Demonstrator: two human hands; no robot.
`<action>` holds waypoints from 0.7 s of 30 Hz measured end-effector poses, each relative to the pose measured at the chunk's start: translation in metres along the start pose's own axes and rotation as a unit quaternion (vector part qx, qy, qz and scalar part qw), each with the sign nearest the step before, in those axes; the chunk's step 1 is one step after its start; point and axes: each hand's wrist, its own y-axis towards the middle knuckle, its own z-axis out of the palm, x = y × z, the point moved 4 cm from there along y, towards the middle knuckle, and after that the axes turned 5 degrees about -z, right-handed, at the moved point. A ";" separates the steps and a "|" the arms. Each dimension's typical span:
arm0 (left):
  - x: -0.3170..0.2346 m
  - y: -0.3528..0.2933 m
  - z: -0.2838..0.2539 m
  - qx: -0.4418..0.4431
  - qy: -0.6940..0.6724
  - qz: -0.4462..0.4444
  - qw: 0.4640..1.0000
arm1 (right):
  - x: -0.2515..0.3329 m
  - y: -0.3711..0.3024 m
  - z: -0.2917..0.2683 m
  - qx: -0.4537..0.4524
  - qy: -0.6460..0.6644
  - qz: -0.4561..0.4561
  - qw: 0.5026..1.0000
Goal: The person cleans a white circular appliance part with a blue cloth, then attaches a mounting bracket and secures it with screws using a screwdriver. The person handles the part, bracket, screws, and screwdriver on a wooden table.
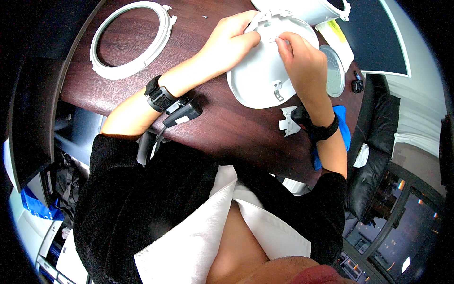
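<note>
Head view: both hands work on one round white plastic lid [260,75], upper centre of the frame, lying flat on a dark reddish wood-grain table [227,128]. Lid surface is smooth and matte, with a small metal bracket [277,91] near its lower edge.

Left hand [231,40]: fingers curled over the lid's upper left rim, gripping it, thumb on the face. Right hand [302,59]: fingers bent and pinched together on the lid's upper part; whether anything small sits between the fingertips, cannot tell.

Each wrist carries one black strap, two in all; the left one has a black boxy module [182,112] with a cable.

One white plastic ring [130,38], upper left of the frame, flat, open in the middle, with small tabs on its rim. One white rounded appliance body [312,9] at the top edge, touching the lid's far side. One shiny round perforated metal disc [333,71] just right of the right hand. One small white clip-shaped plastic part [287,120] below the lid. One blue cloth [343,128] under the right forearm. A yellow label [336,29] on white paper, upper right, too small to read. One black chair [378,142] at right.
</note>
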 end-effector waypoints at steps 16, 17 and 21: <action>-0.019 -0.001 -0.007 -0.045 0.051 0.132 0.989 | 0.002 0.008 -0.002 -0.051 0.017 -0.035 0.998; -0.019 -0.001 -0.007 -0.046 0.049 0.135 0.988 | 0.002 0.008 -0.002 -0.053 0.024 -0.032 0.998; -0.020 -0.001 -0.007 -0.049 0.045 0.145 0.987 | 0.001 0.008 -0.003 -0.054 0.030 -0.019 0.998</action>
